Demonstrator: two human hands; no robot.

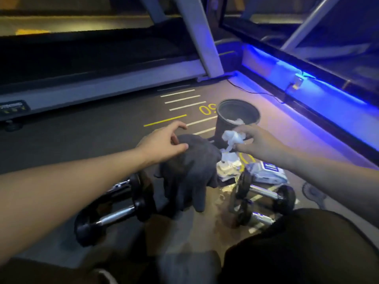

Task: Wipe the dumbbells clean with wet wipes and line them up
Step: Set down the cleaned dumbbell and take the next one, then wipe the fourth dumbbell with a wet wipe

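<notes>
1. Four dumbbells on floor: two at left [114, 203], two at right [264, 199].
2. Left hand [162, 143] pinching grey cloth [190, 171] (fingers curled).
3. Right hand [258, 140] pinching one crumpled wipe [232, 139], near bin [235, 117].

Single head-worn wide-angle view, looking forward and down at a gym floor.

The camera sits close above the person's knees, which fill the bottom of the frame, with both forearms reaching in from the lower left and lower right. The floor [102, 140] spreads across the middle; a treadmill [98, 83] crosses the upper left, and a blue-lit ledge [307, 87] runs down the upper right. Straight edges bow near the borders.
</notes>
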